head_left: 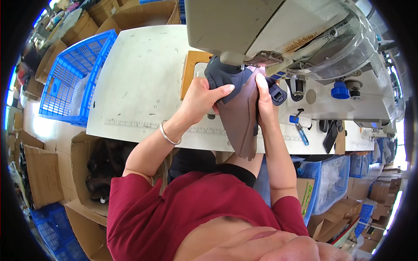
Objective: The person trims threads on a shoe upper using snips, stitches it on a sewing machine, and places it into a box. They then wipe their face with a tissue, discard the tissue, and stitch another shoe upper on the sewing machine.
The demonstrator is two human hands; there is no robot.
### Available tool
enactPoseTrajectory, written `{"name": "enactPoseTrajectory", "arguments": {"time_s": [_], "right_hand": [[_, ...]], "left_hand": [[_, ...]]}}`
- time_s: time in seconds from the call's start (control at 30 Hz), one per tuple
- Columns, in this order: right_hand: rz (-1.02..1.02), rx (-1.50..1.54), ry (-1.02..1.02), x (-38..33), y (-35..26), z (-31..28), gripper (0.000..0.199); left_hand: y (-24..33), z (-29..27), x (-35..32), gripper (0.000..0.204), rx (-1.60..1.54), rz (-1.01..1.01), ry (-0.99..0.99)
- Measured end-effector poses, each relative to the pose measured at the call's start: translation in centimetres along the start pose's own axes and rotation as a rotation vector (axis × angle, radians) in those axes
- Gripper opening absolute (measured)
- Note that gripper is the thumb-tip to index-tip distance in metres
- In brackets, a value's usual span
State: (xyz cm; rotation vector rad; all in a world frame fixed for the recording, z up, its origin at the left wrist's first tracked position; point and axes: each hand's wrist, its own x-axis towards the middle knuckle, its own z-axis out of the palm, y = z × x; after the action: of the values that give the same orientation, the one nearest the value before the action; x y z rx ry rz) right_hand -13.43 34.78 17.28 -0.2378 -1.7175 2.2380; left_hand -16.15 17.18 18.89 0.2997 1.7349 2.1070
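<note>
Under the head of a sewing machine [235, 26] lies a sewn fabric piece with a brown panel [237, 124] and a dark navy part [233, 80]. Visible stitching runs along the join between the two colours. My left hand [198, 101] pinches the navy part at its left edge, thumb on top. My right hand [266, 102] grips the right side, its thumb lying along the seam close to the needle area. A black plastic buckle [277, 93] sits just right of that hand. The brown panel hangs over the table's front edge toward my lap. The needle itself is hidden.
The white table [139, 74] carries a printed ruler strip [143, 125]. To the right lie a blue-handled cutting tool [301, 132] and a black phone-like object [332, 141]. Blue crates [65, 89] and cardboard boxes [41, 176] stand around the table.
</note>
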Motion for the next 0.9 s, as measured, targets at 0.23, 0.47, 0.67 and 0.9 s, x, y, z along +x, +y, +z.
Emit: {"name": "enactPoseTrajectory", "arguments": {"time_s": [0.23, 0.47, 0.67, 0.9], "right_hand": [[-0.032, -0.081, 0.048, 0.3, -0.6, -0.1, 0.025], [0.153, -0.049, -0.016, 1.2, 0.0, -0.9, 0.022], [0.03, -0.21, -0.04, 2.3, 2.2, -2.4, 0.046], [0.139, -0.162, -0.022, 3.5, 2.9, -2.9, 0.02]], "left_hand": [[-0.9, 0.1, 0.5, 0.033, -0.042, -0.005, 0.01], [-1.1, 0.4, 0.6, 0.032, -0.065, 0.022, 0.029], [-0.8, 0.6, 0.8, 0.028, -0.082, 0.036, 0.018], [-0.7, 0.6, 1.1, 0.029, -0.11, 0.059, 0.034]]}}
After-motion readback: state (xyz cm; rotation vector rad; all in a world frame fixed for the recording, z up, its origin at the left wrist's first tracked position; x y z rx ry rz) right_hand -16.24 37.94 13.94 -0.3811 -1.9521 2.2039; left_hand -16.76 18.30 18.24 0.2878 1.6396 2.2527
